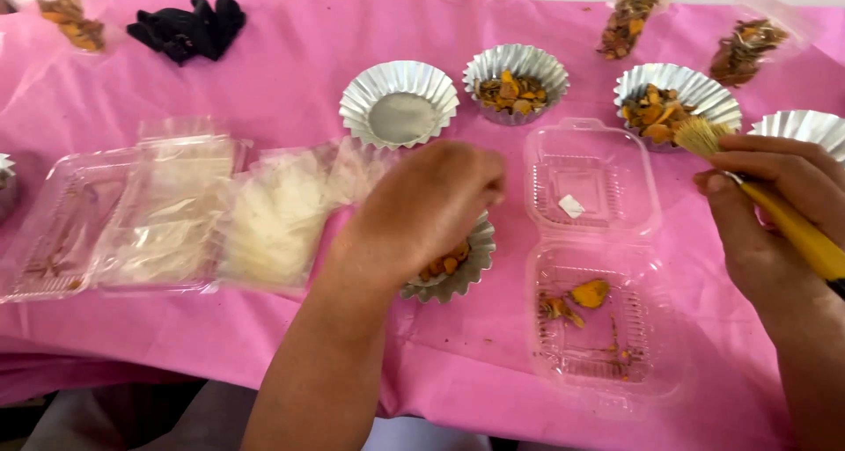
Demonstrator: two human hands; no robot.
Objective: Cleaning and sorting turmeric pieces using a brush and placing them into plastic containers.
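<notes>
Counter (290, 81) draped in a pink cloth, seen from above. At the near right lies an open clear clamshell box (598, 266); its near half holds a few orange dried pieces and crumbs, its far half only a small white slip. At the left, a spread of clear plastic bags (220, 209) overlaps a second clear tray. Along the far side stand fluted foil cups: an empty cup (399, 105), a filled cup (516, 83) and another filled cup (676, 102), both with orange-brown pieces; part of a further cup shows at the right edge. Two filled pouches lie at the far right, a black cloth and more dried pieces at the far left.

The left hand (422, 209) curls, knuckles up, over the near foil cup (458, 262), which sits just left of the box and holds orange pieces; the fingertips are hidden, so whether they pinch a piece cannot be told. The right hand (775, 213) is closed round the yellow handle of a brush (766, 196), bristles pointing far-left, near the filled cup.

Judgement: steady the thin cup's rim while the fingers work, and sweep with light strokes so the crumbs do not scatter.
</notes>
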